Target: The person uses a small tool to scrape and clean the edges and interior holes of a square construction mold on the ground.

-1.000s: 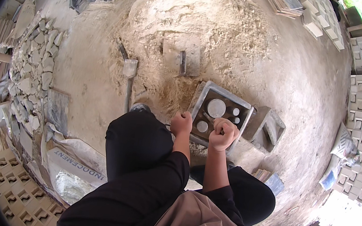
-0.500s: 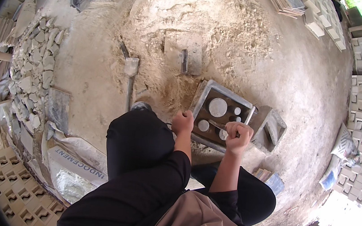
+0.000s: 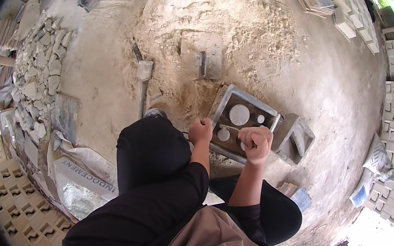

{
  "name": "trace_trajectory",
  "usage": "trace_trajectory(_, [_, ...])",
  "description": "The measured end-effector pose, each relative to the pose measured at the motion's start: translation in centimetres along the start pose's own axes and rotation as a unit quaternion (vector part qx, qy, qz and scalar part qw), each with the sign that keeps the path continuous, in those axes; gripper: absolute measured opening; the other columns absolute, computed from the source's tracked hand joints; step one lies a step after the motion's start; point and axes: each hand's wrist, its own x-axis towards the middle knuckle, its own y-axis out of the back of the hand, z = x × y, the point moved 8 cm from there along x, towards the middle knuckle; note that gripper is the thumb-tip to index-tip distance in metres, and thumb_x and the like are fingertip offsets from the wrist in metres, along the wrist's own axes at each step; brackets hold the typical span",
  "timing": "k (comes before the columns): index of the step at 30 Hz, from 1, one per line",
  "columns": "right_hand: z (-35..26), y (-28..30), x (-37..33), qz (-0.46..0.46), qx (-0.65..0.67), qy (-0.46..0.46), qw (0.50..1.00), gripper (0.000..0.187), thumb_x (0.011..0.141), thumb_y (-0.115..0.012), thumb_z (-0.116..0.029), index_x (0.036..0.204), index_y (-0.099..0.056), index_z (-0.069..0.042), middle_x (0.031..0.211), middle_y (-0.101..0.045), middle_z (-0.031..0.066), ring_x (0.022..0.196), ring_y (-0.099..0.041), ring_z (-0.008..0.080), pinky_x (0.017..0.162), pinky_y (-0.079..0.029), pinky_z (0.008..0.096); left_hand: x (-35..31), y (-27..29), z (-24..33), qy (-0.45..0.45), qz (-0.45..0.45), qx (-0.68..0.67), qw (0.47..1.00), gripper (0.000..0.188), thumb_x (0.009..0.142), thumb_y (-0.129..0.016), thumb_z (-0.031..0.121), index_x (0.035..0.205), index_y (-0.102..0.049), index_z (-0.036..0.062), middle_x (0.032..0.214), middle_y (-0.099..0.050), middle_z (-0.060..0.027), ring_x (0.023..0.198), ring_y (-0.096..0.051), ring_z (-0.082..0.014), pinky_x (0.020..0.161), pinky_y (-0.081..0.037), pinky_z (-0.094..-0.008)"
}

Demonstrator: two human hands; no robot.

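A rectangular metal mould [image 3: 218, 107] lies tilted on the dusty floor in front of my knees. Round pale discs [image 3: 239, 114] of different sizes stand up inside it, with darker material between them. At the mould's left near corner my left hand [image 3: 201, 131] is closed in a fist; whatever lies within its fingers is hidden. My right hand [image 3: 256, 144] is closed over the near right part of the mould, round the end of a narrow metal tool [image 3: 230, 127]. The tool's thin end points left across the mould, between the discs. The hand covers part of a near disc.
Beyond the mould rises a heap of pale powder [image 3: 211, 7], with a flat board bearing a handle [image 3: 202, 64] at its near edge. A long-handled tool [image 3: 145, 70] lies left of it. An angular block [image 3: 298, 138] adjoins the mould's right side. Broken pieces [image 3: 38, 74] are piled far left.
My right hand has turned and shifted slightly, and the tool's thin end now reaches farther left and away from me. My left hand stays closed at the mould's corner.
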Motion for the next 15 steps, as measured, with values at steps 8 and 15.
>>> trace_trajectory(8, [2.2,0.5,1.1,0.086,-0.011,0.028,0.996,0.029,0.068,-0.038,-0.009,0.041,-0.031,0.0,0.039,-0.034,0.0059,0.035,-0.03,0.0145,0.041,-0.033,0.028,-0.4,0.3,0.7,-0.011,0.0,0.001,1.0,0.032,0.072,-0.042,0.033,0.071,-0.057,0.0042,0.074,-0.059,-0.0184,0.072,-0.056,-0.0379,0.065,-0.043,-0.0476])
trace_trajectory(15, [0.6,1.6,-2.1,0.216,-0.022,0.149,0.965,0.029,0.068,-0.037,-0.011,0.042,-0.031,-0.001,0.039,-0.034,0.0063,0.036,-0.033,0.0159,0.043,-0.036,0.0294,-0.2,0.2,0.5,-0.016,0.013,-0.007,1.0,0.031,0.072,-0.042,0.033,0.07,-0.056,0.0046,0.073,-0.059,-0.0179,0.072,-0.056,-0.0378,0.064,-0.043,-0.0477])
